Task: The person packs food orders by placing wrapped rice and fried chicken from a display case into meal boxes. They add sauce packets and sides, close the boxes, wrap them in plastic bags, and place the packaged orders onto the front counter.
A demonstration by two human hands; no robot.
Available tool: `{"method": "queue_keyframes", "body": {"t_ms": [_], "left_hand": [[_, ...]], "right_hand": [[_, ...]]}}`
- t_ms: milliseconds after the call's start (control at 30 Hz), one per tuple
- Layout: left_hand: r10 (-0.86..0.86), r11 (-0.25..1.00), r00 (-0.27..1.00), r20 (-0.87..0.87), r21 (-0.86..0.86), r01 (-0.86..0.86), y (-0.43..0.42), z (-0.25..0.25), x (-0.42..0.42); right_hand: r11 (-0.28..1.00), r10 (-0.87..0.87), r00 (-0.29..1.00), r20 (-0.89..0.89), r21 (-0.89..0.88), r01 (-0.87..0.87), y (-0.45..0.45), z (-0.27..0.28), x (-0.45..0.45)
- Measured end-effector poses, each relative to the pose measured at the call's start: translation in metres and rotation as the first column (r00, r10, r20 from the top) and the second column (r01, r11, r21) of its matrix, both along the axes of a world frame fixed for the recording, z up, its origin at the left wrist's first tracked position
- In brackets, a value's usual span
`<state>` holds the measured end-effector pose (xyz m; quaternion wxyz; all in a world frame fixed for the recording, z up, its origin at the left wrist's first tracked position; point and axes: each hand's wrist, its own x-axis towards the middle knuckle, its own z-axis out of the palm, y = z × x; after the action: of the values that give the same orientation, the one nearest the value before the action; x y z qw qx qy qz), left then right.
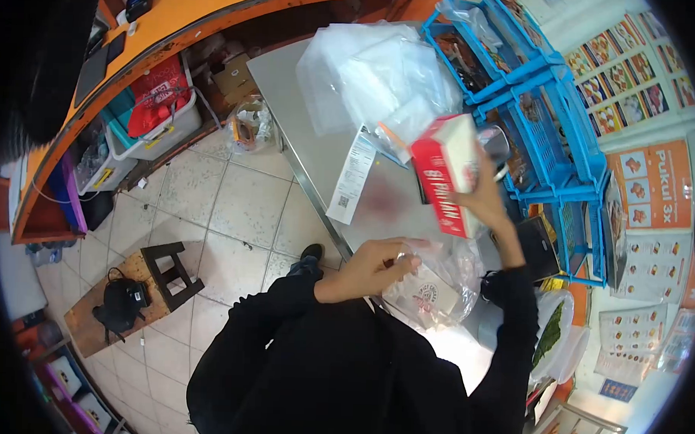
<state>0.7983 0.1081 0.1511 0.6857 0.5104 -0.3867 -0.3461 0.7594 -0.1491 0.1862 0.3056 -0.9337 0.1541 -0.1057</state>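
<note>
My right hand [486,197] grips a red and white food box [439,178] with large white lettering, held tilted above the metal table [308,150]. My left hand [370,273] pinches the edge of a clear plastic bag [468,261] by the table's near side. Inside that bag lies a pale box [430,292] with a round printed logo. A long printed receipt [352,183] rests on the table, left of the red box. Behind it spreads a pile of clear plastic bags [360,76].
Blue stacked baskets [538,132] line the table's far right side. A dark box [536,249] stands beside them. On the tiled floor to the left is a wooden bench [91,319] bearing a black bag [120,305]. An orange counter [186,8] runs along the back left.
</note>
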Motion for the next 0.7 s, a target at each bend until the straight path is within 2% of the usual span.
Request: {"method": "queue_keyframes", "body": {"t_ms": [33, 100, 133, 167, 233, 300, 367, 433, 467, 533, 567, 667, 700], "left_hand": [[-0.011, 1.000, 1.000, -0.019, 0.004, 0.011, -0.002, -0.003, -0.003], [-0.051, 0.997, 0.986, -0.161, -0.057, 0.043, -0.005, 0.002, -0.009], [-0.073, 0.995, 0.971, -0.229, -0.087, 0.054, -0.007, 0.004, -0.012], [-0.118, 0.991, 0.965, -0.233, -0.095, 0.098, -0.008, 0.007, -0.015], [-0.203, 0.978, 0.950, -0.237, -0.105, 0.182, -0.008, 0.014, -0.019], [-0.189, 0.980, 0.942, -0.276, -0.121, 0.161, -0.011, 0.015, -0.026], [-0.162, 0.983, 0.926, -0.342, -0.135, 0.122, -0.012, 0.018, -0.031], [-0.121, 0.987, 0.890, -0.439, -0.149, 0.061, -0.012, 0.022, -0.034], [-0.122, 0.986, 0.918, -0.377, -0.148, 0.070, -0.013, 0.024, -0.036], [-0.117, 0.986, 0.961, -0.251, -0.145, 0.082, -0.019, 0.027, -0.044], [-0.095, 0.977, 0.988, -0.120, -0.199, 0.070, -0.023, 0.025, -0.051], [0.009, 0.945, 0.969, 0.245, -0.320, 0.072, -0.035, 0.020, -0.063], [0.050, 0.942, 0.938, 0.343, -0.328, 0.070, -0.038, 0.022, -0.063]], "right_hand": [[0.998, 0.012, 0.997, 0.070, 0.065, -0.017, 0.001, 0.031, -0.016], [0.941, -0.114, 0.990, 0.078, 0.329, 0.082, 0.019, 0.082, -0.050], [0.882, -0.122, 0.986, 0.111, 0.468, 0.056, 0.030, 0.102, -0.066], [0.790, -0.210, 0.974, 0.078, 0.601, 0.122, 0.039, 0.107, -0.085], [0.581, -0.259, 0.966, 0.016, 0.801, 0.143, 0.049, 0.094, -0.128], [0.507, -0.285, 0.958, 0.023, 0.852, 0.130, 0.057, 0.039, -0.163], [0.597, -0.360, 0.929, 0.083, 0.786, 0.161, 0.085, 0.002, -0.169], [0.760, -0.322, 0.924, 0.208, 0.638, 0.122, 0.100, -0.009, -0.171], [0.924, -0.204, 0.942, 0.266, 0.369, 0.096, 0.100, -0.007, -0.178], [0.976, -0.120, 0.991, -0.054, 0.174, 0.128, 0.092, -0.004, -0.207], [0.996, -0.087, 0.978, -0.190, -0.019, 0.085, 0.092, 0.007, -0.218], [0.990, -0.041, 0.991, -0.131, -0.137, 0.023, 0.097, 0.013, -0.235], [0.995, -0.011, 0.997, -0.073, -0.105, 0.003, 0.098, 0.012, -0.235]]}}
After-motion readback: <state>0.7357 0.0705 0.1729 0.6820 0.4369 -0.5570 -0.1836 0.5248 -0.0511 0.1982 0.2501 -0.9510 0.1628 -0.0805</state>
